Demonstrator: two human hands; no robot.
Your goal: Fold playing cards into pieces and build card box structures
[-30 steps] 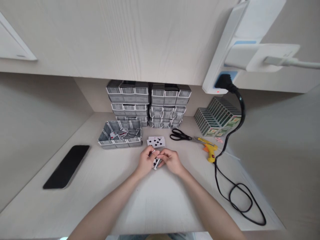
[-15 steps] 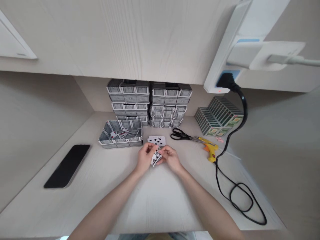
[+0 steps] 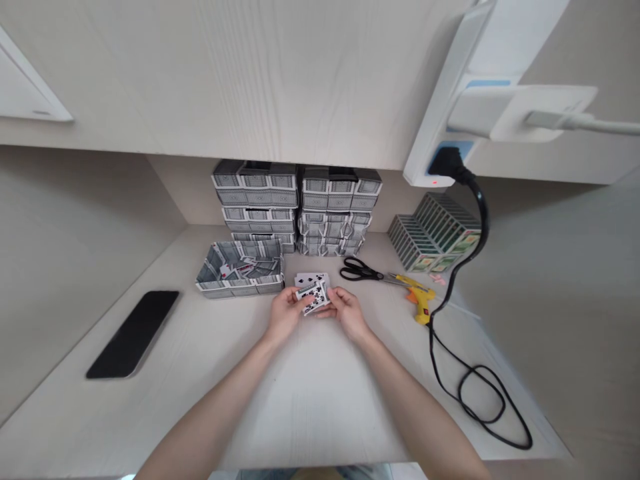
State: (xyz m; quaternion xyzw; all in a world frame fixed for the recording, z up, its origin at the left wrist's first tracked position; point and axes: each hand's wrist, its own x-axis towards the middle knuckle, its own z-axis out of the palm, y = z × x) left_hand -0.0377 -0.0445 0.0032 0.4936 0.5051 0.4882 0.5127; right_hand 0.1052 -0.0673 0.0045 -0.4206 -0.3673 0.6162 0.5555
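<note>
Between my two hands is a playing card (image 3: pixel 315 298) with black club pips, tilted above the desk; whether it is one card or several I cannot tell. My left hand (image 3: pixel 286 311) pinches its left side, thumb on the face. On its right edge my right hand (image 3: pixel 346 312) closes with thumb and fingertips. Just behind them a flat pile of playing cards (image 3: pixel 313 278) lies face up, spades showing, partly covered by the held card. Left of the pile stands an open box made of playing cards (image 3: pixel 240 289), with folded card pieces inside.
Stacked boxes made of cards (image 3: pixel 257 195) line the back. On the right are black scissors (image 3: pixel 360 269), a yellow glue gun (image 3: pixel 423 303), its looped black cord (image 3: pixel 463 397) and small green-sided boxes (image 3: pixel 435 230). A phone (image 3: pixel 134 335) lies left. A power strip (image 3: pixel 445 127) hangs above.
The held card has turned from a steep slant to lie flatter, showing more of its face. Both hands have shifted slightly apart, still gripping it.
</note>
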